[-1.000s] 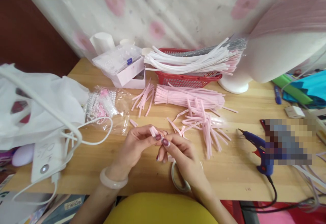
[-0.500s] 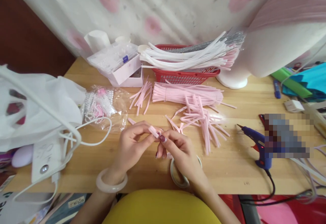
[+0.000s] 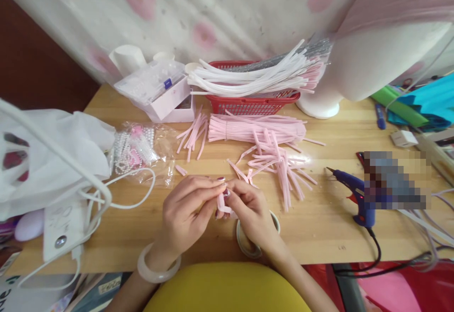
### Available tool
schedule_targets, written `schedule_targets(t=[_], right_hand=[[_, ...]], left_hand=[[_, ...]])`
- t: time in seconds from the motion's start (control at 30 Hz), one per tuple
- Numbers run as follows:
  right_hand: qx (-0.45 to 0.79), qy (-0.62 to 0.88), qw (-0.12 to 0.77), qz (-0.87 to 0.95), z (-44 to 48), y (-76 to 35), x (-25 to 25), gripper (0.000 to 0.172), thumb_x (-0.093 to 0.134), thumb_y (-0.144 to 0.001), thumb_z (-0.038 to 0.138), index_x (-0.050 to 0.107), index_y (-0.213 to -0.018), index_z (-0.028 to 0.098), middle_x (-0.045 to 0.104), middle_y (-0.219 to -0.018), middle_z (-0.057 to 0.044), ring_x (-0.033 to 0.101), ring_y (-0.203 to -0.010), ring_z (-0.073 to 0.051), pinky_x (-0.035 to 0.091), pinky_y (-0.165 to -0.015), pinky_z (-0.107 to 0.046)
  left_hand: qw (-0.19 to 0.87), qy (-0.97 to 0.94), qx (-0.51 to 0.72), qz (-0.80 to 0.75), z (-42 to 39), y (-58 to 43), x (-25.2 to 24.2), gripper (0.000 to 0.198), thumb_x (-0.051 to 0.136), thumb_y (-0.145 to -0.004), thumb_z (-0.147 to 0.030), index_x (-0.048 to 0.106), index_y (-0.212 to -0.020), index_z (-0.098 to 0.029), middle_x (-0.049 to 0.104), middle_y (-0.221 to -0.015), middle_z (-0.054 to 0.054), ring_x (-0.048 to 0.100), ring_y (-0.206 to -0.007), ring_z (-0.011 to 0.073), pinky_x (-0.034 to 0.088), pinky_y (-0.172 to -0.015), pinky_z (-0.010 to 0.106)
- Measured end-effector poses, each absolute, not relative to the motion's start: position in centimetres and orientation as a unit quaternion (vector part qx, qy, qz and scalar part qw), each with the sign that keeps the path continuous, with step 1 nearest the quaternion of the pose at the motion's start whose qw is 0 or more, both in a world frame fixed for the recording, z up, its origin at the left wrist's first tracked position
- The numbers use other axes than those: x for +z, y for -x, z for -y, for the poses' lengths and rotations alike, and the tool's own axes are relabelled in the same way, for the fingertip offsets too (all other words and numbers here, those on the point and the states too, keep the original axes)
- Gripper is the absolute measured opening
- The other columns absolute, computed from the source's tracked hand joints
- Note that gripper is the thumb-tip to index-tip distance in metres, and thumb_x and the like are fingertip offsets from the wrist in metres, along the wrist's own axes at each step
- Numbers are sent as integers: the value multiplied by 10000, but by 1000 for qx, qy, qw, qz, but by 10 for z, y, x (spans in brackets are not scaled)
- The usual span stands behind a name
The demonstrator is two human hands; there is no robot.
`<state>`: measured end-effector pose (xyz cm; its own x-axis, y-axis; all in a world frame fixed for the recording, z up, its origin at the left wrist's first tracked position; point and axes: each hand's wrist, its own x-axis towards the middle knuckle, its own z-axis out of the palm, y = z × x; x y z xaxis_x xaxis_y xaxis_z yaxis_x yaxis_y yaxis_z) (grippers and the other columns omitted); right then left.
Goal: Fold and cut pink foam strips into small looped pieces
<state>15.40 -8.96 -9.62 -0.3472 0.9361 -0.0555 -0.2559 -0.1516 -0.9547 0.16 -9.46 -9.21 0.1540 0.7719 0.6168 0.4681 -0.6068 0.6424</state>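
Both hands meet over the near middle of the wooden table. Fingers of my left hand (image 3: 187, 208) are closed on a small pale pink strip piece (image 3: 222, 202). My right hand (image 3: 250, 210) pinches the same piece from the other side, thumb against it. Its far side is hidden by the fingers. Beyond my right hand lies a loose heap of pink fuzzy stems (image 3: 280, 160). A thick bundle of pink stems (image 3: 255, 128) lies behind that heap. One short pink piece (image 3: 181, 170) rests just beyond my left hand.
A red basket (image 3: 248, 106) bearing white stems stands at the back. A blue glue gun (image 3: 358, 196) is at the right. White boxes (image 3: 173, 101), a bag of beads (image 3: 136, 151) and a white cable (image 3: 151, 189) are at the left. A roll of tape (image 3: 248, 250) lies under my right wrist.
The pink piece has turned from slanting to nearly upright between the fingers. My left fingers have come over its top, closer to my right hand. The whole view has shifted slightly.
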Motion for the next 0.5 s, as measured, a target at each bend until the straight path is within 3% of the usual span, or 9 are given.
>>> schedule_targets(t=[0.3,0.5], right_hand=[[637,350,485,486,92,-155,-101,196,587,-904,328,739,-944,212,654,-718,-11,577,-626,-120,494,-603,-228],[594,375,523,482,86,-154,-100,95,685,-832,271,778,-852,269,687,-780,-20,627,-737,-151,511,-692,-260]], left_hand=[[77,-771,511,-372,96,-1,-95,361,603,-821,-12,663,-1110,-219,716,-1003,44,664,-946,195,558,-864,378],[81,-793,488,-355,91,6,-98,393,588,-813,-3,653,-1129,-227,693,-1099,72,638,-1024,215,553,-882,408]])
